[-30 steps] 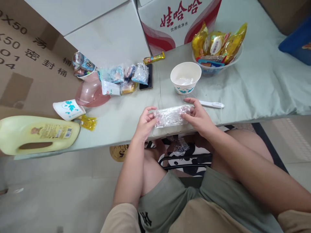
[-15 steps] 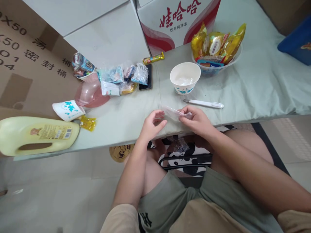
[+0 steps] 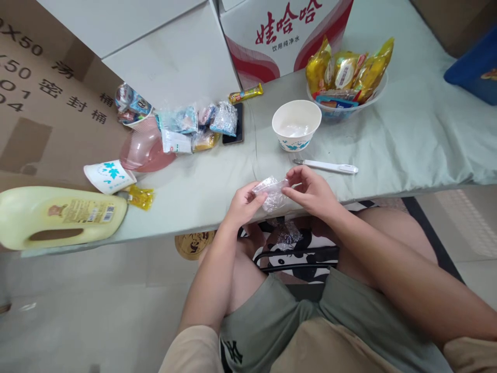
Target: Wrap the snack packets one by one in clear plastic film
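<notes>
A clear plastic wrapper [image 3: 274,195], thin and crinkled, is stretched between my two hands just above the table's front edge. My left hand [image 3: 244,203] pinches its left side between thumb and fingers. On the other side, the thumb and fingertips of my right hand [image 3: 309,190] close on its right edge. Beyond my hands stands a white paper bowl [image 3: 297,125] with blue leaf prints, and something clear and shiny shows inside it. Between the bowl and my right hand lies a white utility knife [image 3: 326,166].
A clear bowl [image 3: 349,110] of yellow packages stands at back right before a water carton [image 3: 285,41]. Snack packets [image 3: 182,122] lie left beside a dark phone [image 3: 240,124]. A tipped paper cup [image 3: 110,176] and a yellow jug [image 3: 62,217] lie at the left edge.
My left hand has come up to the wrapper and taken hold of its left side. The wrapper, held before only by my right hand, is now spread between both hands.
</notes>
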A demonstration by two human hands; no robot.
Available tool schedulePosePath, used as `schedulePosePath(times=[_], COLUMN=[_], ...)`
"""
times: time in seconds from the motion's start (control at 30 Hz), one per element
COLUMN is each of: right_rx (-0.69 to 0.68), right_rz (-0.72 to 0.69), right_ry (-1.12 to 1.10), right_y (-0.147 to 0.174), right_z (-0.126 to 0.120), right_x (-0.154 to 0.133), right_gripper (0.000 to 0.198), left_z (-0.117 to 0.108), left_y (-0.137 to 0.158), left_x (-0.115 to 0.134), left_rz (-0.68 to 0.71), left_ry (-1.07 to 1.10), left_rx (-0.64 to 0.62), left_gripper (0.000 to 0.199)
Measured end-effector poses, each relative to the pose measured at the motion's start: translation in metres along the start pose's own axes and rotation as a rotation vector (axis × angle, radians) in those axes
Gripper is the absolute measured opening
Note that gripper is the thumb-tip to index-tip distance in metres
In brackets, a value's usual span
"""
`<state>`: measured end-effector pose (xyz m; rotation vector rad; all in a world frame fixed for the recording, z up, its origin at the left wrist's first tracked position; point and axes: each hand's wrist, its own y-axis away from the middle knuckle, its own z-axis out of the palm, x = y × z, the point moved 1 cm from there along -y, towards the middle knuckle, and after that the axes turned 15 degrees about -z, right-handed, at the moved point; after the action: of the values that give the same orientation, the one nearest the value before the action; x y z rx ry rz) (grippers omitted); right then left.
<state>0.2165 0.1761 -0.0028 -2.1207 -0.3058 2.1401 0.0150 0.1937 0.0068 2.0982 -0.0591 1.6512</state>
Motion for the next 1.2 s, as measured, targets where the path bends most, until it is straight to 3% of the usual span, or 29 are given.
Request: schedulePosePath(times=[0.1, 0.2, 0.33, 0.47, 0.63, 0.87, 0.97, 1.2], right_rx=[-0.112, -0.248, -0.182, -0.127, -0.198, -0.178, -0.152, -0.178], right_rz=[0.063, 0.124, 0.084, 0.052, 0.085, 0.102, 0.050, 0.089], right_ry=[-0.140, -0.201, -0.128, -0.173, -0.165, -0.136, -0.080, -0.087], right_y=[0.0027, 0.0057, 0.0045, 0.0025, 0.0036, 0.0033, 0.0029, 0.0021], right_z=[0.0026, 0.0048, 0.0029, 0.0016, 0.0012, 0.0002, 0.0002, -0.0008], right_x=[-0.0001, -0.0013, -0.0003, 0.0002, -0.0011, 0.0032, 0.0031, -0.0020], right_gripper=[0.042, 0.036, 0.028, 0.040, 0.046, 0.046, 0.044, 0.027], left_z=[-0.0022, -0.0022, 0.0011, 0.0030, 0.0024, 0.0002, 0.0001, -0.0002], left_y=[0.0009, 0.0003, -0.0025, -0.0048, -0.0040, -0.0023, -0.0027, -0.0015], left_x=[-0.0017, -0.0044, -0.0075, -0.0097, -0.0093, -0.0067, -0.0068, -0.0035], left_rz=[-0.033, -0.058, -0.088, -0.099, -0.101, -0.079, -0.077, -0.095], left_ry=[0.070, 0.104, 0.091, 0.055, 0.011, 0.017, -0.014, -0.049], left_rx=[-0.050, -0.084, -0.094, -0.098, -0.117, -0.084, -0.115, -0.120], left_gripper=[0.048, 0.047, 0.053, 0.049, 0.048, 0.049, 0.048, 0.051])
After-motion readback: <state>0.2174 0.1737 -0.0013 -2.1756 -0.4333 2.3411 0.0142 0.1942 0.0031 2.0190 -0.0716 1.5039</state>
